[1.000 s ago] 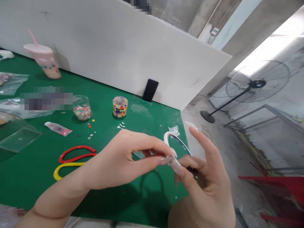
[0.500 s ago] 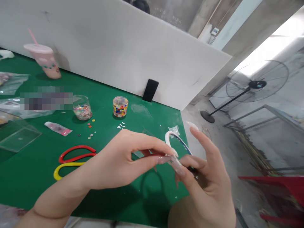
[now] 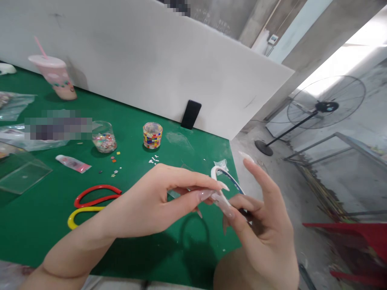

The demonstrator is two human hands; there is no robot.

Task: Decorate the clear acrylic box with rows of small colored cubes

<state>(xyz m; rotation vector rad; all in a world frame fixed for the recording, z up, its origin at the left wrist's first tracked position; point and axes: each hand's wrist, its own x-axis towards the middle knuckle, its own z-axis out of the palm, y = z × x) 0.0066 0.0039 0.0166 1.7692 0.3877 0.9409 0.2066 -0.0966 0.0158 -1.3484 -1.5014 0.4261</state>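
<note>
A narrow white ring with blue print on its inner side, by its look a roll of tape, is held above the right part of the green table. My right hand pinches its near side between thumb and fingers, with the index finger raised. My left hand has thumb and index finger closed in at the roll's near left edge, the long nails touching it. What lies between the left fingertips is partly hidden. Left of my wrist are the red and yellow handles of scissors, partly covered by my forearm.
On the green table stand a pink cup with a straw, a clear cup of small coloured bits, and a mosaic-covered glass. A small tube lies nearby. A phone leans on the white partition.
The left index fingertip has slid slightly to the right and the thumb a little back along the roll's edge. The right hand keeps its hold almost unmoved.
</note>
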